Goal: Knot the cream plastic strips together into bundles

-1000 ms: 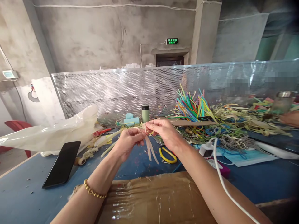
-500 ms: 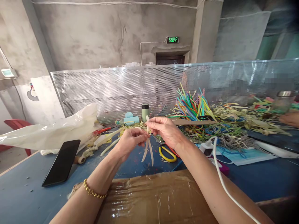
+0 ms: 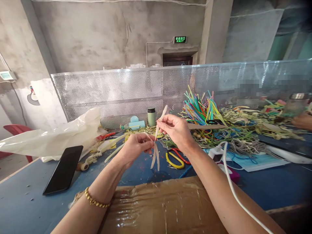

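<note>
Between my fingers, above the blue table, are thin cream-white strips [image 3: 156, 158] that look like flat leaves or ribbon. My left hand [image 3: 139, 145] pinches them at their middle, and two tails hang below it. My right hand [image 3: 175, 130] grips a strip higher up, with its pale upper end [image 3: 162, 114] sticking out above the fingers. Just below my right hand lie scissors with yellow and red handles [image 3: 175, 161]. Exactly how the strips join at my left fingertips is hidden.
A cardboard piece [image 3: 161, 208] lies in front of me. At left are a black phone [image 3: 63, 169] and plastic sheeting [image 3: 60, 136]. Behind stand a green bottle [image 3: 151, 117] and colourful strips [image 3: 202, 109]. A white cable [image 3: 231, 187] crosses my right forearm. Another person's hand [image 3: 302, 122] shows far right.
My right hand has moved slightly up and right, and the strip's upper end now reaches higher and leans right. My left hand stays nearly in place, still pinching.
</note>
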`<action>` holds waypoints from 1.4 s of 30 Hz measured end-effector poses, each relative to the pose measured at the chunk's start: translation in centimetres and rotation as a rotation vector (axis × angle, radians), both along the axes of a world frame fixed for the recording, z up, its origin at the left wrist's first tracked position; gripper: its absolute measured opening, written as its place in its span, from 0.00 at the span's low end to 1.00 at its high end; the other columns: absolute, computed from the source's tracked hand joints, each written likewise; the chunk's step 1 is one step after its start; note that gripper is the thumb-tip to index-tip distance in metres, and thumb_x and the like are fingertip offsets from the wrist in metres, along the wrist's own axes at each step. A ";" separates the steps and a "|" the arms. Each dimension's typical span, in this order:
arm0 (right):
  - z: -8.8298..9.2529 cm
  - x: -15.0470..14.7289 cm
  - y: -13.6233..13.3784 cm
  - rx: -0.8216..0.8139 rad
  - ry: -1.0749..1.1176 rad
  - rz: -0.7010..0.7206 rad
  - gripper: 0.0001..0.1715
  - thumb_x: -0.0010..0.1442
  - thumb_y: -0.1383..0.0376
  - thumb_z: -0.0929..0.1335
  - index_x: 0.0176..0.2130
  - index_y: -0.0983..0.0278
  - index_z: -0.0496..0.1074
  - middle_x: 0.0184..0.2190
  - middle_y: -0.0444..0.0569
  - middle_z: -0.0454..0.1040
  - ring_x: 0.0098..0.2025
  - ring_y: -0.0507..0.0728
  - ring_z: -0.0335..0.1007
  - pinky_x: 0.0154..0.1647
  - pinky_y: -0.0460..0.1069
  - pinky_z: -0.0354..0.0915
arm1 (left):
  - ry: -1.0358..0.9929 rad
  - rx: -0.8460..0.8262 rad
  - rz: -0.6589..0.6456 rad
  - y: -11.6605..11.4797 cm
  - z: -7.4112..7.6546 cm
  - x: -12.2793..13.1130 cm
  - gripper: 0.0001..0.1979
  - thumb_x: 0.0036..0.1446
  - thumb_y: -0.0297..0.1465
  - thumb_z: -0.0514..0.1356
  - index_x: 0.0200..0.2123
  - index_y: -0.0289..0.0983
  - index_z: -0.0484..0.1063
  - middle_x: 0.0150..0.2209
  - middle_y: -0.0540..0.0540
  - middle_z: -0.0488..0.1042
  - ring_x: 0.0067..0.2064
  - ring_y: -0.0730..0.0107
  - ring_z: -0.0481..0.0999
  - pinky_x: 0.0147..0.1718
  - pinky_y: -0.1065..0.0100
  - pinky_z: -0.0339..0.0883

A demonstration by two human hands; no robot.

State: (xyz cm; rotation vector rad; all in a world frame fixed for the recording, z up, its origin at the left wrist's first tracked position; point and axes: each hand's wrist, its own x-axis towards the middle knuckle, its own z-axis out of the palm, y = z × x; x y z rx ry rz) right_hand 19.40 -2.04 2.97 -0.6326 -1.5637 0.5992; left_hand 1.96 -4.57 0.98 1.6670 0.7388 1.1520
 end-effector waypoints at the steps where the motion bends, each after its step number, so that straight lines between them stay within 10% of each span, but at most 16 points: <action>1: 0.0 -0.1 0.0 0.016 -0.010 -0.004 0.13 0.55 0.58 0.73 0.33 0.66 0.73 0.26 0.45 0.73 0.26 0.50 0.67 0.29 0.48 0.64 | 0.014 0.006 -0.001 0.0 0.0 0.0 0.06 0.48 0.29 0.66 0.25 0.32 0.75 0.31 0.45 0.76 0.24 0.77 0.69 0.27 0.70 0.62; 17: -0.3 -0.6 0.1 0.043 0.079 -0.016 0.08 0.54 0.62 0.74 0.31 0.66 0.74 0.26 0.45 0.74 0.27 0.50 0.67 0.28 0.47 0.64 | -0.171 0.070 0.183 0.6 0.1 -0.5 0.13 0.53 0.28 0.60 0.43 0.37 0.67 0.25 0.50 0.76 0.21 0.73 0.72 0.23 0.70 0.61; 26: 0.1 -0.4 -0.4 -0.022 0.178 0.142 0.10 0.54 0.60 0.74 0.33 0.64 0.75 0.29 0.47 0.76 0.28 0.51 0.70 0.26 0.46 0.66 | 0.403 1.070 0.633 -1.1 -0.5 0.5 0.07 0.62 0.25 0.54 0.39 0.38 0.70 0.37 0.43 0.79 0.36 0.65 0.76 0.40 0.61 0.63; 30: 0.5 -0.5 -1.2 0.096 0.135 0.109 0.08 0.57 0.61 0.73 0.33 0.64 0.76 0.28 0.46 0.76 0.28 0.51 0.70 0.27 0.46 0.67 | 0.304 0.821 0.634 -1.1 -0.2 0.7 0.03 0.61 0.26 0.56 0.38 0.39 0.66 0.33 0.46 0.78 0.34 0.67 0.76 0.37 0.65 0.64; 36: 0.5 -1.0 -1.8 0.190 0.067 0.025 0.06 0.56 0.63 0.73 0.33 0.64 0.76 0.28 0.46 0.76 0.29 0.51 0.71 0.31 0.48 0.68 | 0.069 0.302 0.154 -0.3 -0.3 0.6 0.06 0.56 0.26 0.58 0.37 0.38 0.64 0.29 0.47 0.79 0.29 0.70 0.77 0.32 0.67 0.67; 42: 0.4 -0.9 -1.6 0.234 0.040 -0.022 0.05 0.57 0.64 0.72 0.33 0.65 0.76 0.29 0.47 0.76 0.32 0.53 0.72 0.35 0.49 0.68 | 0.016 0.099 0.024 -0.3 -0.3 0.6 0.06 0.54 0.28 0.62 0.34 0.36 0.65 0.27 0.46 0.79 0.27 0.72 0.76 0.27 0.71 0.65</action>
